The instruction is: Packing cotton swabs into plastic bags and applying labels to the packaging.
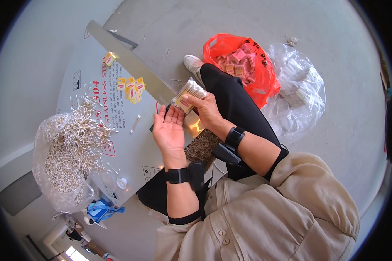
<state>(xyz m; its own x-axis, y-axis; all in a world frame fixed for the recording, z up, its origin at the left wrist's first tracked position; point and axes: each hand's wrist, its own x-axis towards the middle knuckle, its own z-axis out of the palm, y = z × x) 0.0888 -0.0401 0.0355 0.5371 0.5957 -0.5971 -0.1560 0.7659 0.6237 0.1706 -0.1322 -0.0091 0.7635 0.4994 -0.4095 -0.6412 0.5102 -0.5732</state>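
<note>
Right hand (207, 111) grip holds swab packet (188, 95) (above open left hand (169, 130)).

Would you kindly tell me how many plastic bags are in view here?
3: a clear bag of cotton swabs on the table at left, a red bag of pink packets on the floor, and a clear bag beside it. Others may be hidden.

Bag of boxes (248, 69): orange-red, translucent; small pink boxes inside
Second bag (298, 93): clear, whitish contents
Swab heap (72, 143): white and pale beige
Table sheet (130, 152): silver-grey with red lettering
Small packets (133, 89): yellow with red marks
Swab pack (188, 95): clear wrap, white tips, yellow-red label
Wristbands (178, 175): black
Trousers (235, 104): black
Shirt (283, 217): beige, matching buttons
Shoe (193, 65): white
</note>
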